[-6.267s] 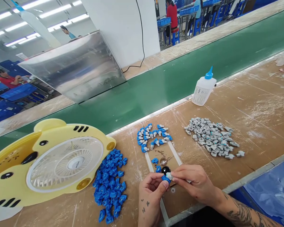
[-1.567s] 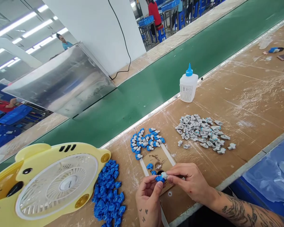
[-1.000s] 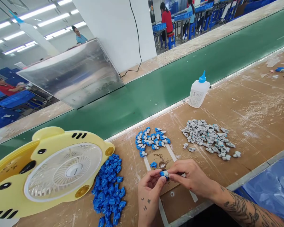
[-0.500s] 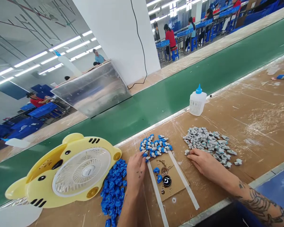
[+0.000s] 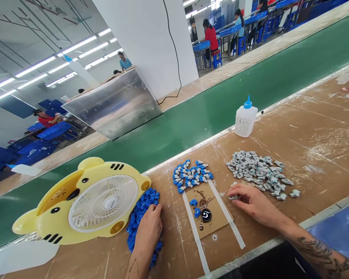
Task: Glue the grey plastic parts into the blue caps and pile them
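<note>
My left hand (image 5: 149,226) is over the heap of small blue plastic pieces (image 5: 144,199), touching it at the right side. Its fingers point down and the fingertips are hidden, so I cannot tell what they grip. My right hand (image 5: 251,201) is closed, a small grey plastic piece (image 5: 232,197) between thumb and fingers. Just beyond it lies a pile of similar grey pieces (image 5: 253,166). Between my hands, joined blue-and-grey pieces (image 5: 192,174) are grouped above a cardboard sheet (image 5: 218,224). On the sheet sit a black round puddle (image 5: 206,215) and two loose blue pieces (image 5: 197,212).
A yellow animal-shaped fan (image 5: 147,184) lies at the left. A white bottle with a blue nozzle (image 5: 246,121) stands beyond the grey pile, near the green belt (image 5: 189,128). Tape strips (image 5: 229,221) flank the cardboard. Other people sit at far tables.
My left hand has gone from the joined pieces to the blue heap on the left. My right hand has drawn slightly away from the grey pile, a grey piece now showing in it.
</note>
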A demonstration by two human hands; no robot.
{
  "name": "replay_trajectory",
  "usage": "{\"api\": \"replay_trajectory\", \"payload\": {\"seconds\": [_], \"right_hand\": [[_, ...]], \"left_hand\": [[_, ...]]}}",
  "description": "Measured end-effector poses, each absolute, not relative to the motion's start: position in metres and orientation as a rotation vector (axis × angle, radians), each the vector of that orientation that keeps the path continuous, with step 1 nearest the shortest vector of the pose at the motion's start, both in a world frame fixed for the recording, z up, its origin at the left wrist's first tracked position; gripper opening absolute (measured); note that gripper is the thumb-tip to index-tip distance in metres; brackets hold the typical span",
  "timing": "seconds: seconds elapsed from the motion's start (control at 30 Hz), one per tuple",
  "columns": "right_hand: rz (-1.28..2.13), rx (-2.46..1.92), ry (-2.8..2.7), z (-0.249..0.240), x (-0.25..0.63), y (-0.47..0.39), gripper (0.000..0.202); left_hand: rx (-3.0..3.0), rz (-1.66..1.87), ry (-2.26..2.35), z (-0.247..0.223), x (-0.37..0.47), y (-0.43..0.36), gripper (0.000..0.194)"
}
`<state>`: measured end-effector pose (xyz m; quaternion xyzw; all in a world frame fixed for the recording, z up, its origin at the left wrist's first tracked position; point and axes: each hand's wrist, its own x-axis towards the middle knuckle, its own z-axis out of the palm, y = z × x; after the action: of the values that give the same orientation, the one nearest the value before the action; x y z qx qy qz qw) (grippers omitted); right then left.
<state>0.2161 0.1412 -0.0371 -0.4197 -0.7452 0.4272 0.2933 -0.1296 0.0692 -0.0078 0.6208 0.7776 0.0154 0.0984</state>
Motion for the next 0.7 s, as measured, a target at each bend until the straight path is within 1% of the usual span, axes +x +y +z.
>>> {"api": "replay_trajectory", "payload": {"seconds": [0.13, 0.2, 0.27, 0.37, 0.43, 0.57, 0.7], "right_hand": [[1.140, -1.120, -1.986, -0.040, 0.216, 0.135, 0.025], [1.168, -1.117, -1.944, -0.043, 0.217, 0.133, 0.027], [1.235, -1.112, -1.866, -0.046, 0.217, 0.131, 0.029], [1.253, -1.096, -1.813, -0.049, 0.216, 0.129, 0.029], [1.208, -1.080, -1.843, -0.050, 0.214, 0.129, 0.028], [1.161, -1.080, -1.881, -0.052, 0.211, 0.129, 0.029], [1.152, -1.087, -1.873, -0.056, 0.210, 0.128, 0.027]], "left_hand": [[1.806, 0.233, 2.268, -0.005, -0.131, 0.072, 0.032], [1.794, 0.347, 2.227, -0.006, -0.127, 0.069, 0.031], [1.655, 0.641, 2.141, -0.010, -0.117, 0.063, 0.030], [1.148, 1.237, 1.874, -0.018, -0.095, 0.054, 0.033], [0.835, 1.453, 1.694, -0.023, -0.077, 0.050, 0.036], [0.451, 1.651, 1.421, -0.027, -0.043, 0.047, 0.038], [0.263, 1.666, 1.259, -0.028, -0.023, 0.049, 0.033]]}}
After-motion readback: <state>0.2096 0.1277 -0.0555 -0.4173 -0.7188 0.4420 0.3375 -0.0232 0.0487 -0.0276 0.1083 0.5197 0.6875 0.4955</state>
